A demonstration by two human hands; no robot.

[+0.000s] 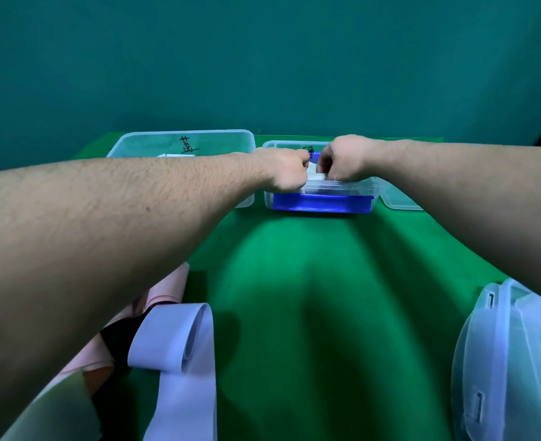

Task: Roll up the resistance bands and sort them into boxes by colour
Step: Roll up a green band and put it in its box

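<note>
over the far edge of the worktop [310, 313], both hands meet above the middle clear box [323, 203], the one with a blue layer showing at its bottom. the left hand [283, 170] is curled into a fist round one end of a pale rolled band [315, 178], and the right hand [342, 160] curls its fingers over the other end, so the roll sits just at the box's rim, between the two hands. by my reading this is the placing step: a finished roll going into its box. the next move calls for letting go without the coil springing open. near the front left corner lie a loose lavender band [180, 361], pink bands [167, 291] and a black one [116, 335], not yet rolled. another clear box [183, 144] stands at the far left, and clear lids [501, 361] rest at the front right.
</note>
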